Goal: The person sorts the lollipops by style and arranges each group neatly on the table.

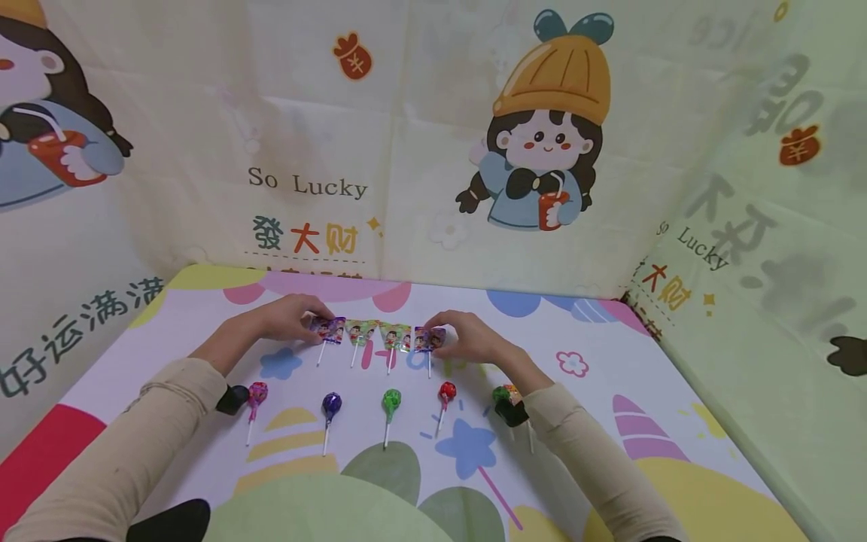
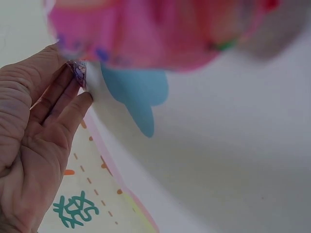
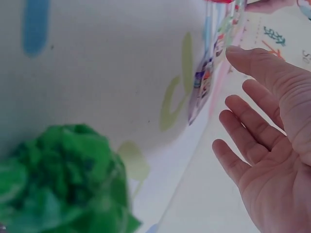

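Several flat picture-wrapped lollipops lie side by side in a row at the back of the table. At the row's left end, my left hand (image 1: 291, 319) pinches the edge of a purple-wrapped lollipop (image 1: 332, 330); its wrapper (image 2: 79, 75) shows between thumb and fingers in the left wrist view. Two green-wrapped lollipops (image 1: 395, 337) are in the middle. My right hand (image 1: 470, 339) is at the purple-wrapped lollipop (image 1: 423, 340) on the right end. In the right wrist view its fingers are loosely extended, the thumb tip close by the wrapper (image 3: 205, 80).
Nearer me stands a spaced line of round lollipops: pink (image 1: 257, 393), purple (image 1: 332, 404), green (image 1: 391, 400), red (image 1: 447, 391), and a green one (image 1: 500, 393) partly hidden by my right wrist camera. A printed cloth wall (image 1: 433, 150) borders the patterned table (image 1: 542, 361).
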